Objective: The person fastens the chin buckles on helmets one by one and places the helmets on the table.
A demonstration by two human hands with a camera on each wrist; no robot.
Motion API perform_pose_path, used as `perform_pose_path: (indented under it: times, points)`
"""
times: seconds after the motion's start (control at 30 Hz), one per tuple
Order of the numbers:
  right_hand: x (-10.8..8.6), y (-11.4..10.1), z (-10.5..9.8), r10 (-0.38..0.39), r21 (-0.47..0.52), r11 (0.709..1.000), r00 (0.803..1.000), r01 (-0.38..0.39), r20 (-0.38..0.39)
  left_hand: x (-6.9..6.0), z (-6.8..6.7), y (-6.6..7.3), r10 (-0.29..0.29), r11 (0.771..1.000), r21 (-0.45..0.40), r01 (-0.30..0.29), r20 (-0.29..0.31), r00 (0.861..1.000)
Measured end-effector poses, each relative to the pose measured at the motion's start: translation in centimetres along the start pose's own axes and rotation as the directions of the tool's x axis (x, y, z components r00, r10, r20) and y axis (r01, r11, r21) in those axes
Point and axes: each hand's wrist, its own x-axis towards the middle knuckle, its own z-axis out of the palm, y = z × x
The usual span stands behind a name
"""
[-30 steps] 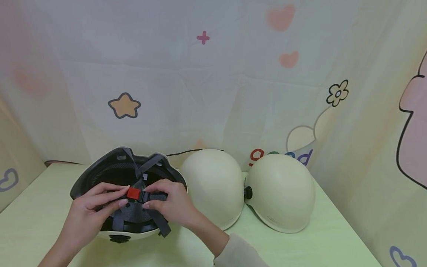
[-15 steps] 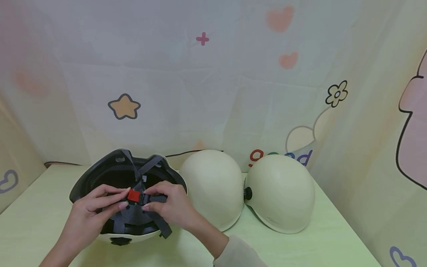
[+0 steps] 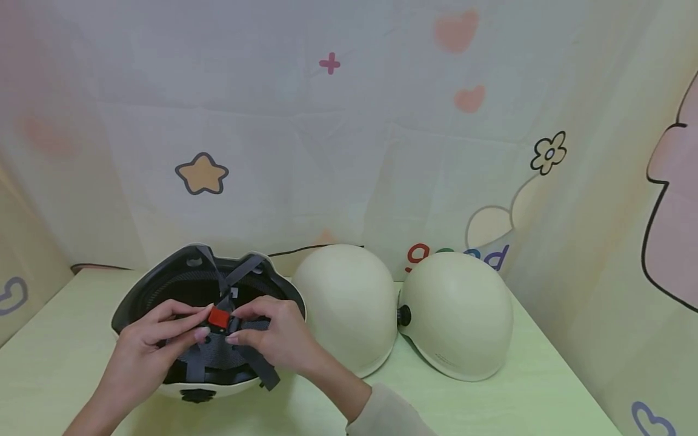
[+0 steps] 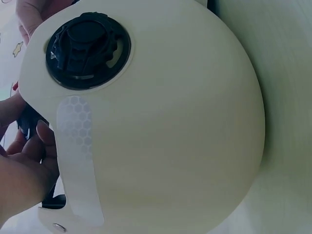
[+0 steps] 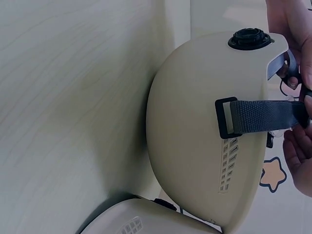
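Observation:
A cream helmet [image 3: 128,309] lies upturned on the table at the left, its black lined inside facing me. Over its opening, the left hand [image 3: 144,339] pinches the red-and-black buckle [image 3: 219,318] of the chin strap between thumb and fingers. Opposite it, the right hand [image 3: 283,333] pinches the black end of the buckle and its strap. Both buckle parts sit against each other; whether they are locked I cannot tell. A loose strap end [image 3: 264,369] hangs over the rim. The left wrist view shows the helmet's black dial [image 4: 85,48]; the right wrist view, a grey strap [image 5: 265,117].
Two more cream helmets stand dome up to the right, the nearer helmet [image 3: 346,309] beside the upturned one and the farther helmet [image 3: 460,318] with a black knob [image 3: 404,315] between them. A patterned curtain [image 3: 272,151] hangs behind the pale green table [image 3: 545,399].
The right hand has shifted slightly left, bringing the black buckle end closer to the red part. The left hand keeps its pinch with hardly any movement.

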Motion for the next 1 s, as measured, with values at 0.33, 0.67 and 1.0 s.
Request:
perform_pose_path:
  times: [0.33,0.67,1.0]
  points:
    - [0.3,0.2,-0.1,0.013,0.004,1.000,1.000,-0.013,-0.011,0.5,-0.4,0.5,-0.093,0.991,0.098,0.089,0.043,0.995]
    - [0.1,1.5,-1.0,0.058,0.042,0.997,0.991,-0.063,0.118,0.6,-1.9,0.2,-0.266,0.957,0.189,0.219,0.275,0.924]
    - [-1.1,3.4,-2.4,0.129,0.047,0.989,0.966,-0.142,0.223,0.1,-4.8,-0.5,-0.500,0.866,0.257,0.429,0.400,0.768]
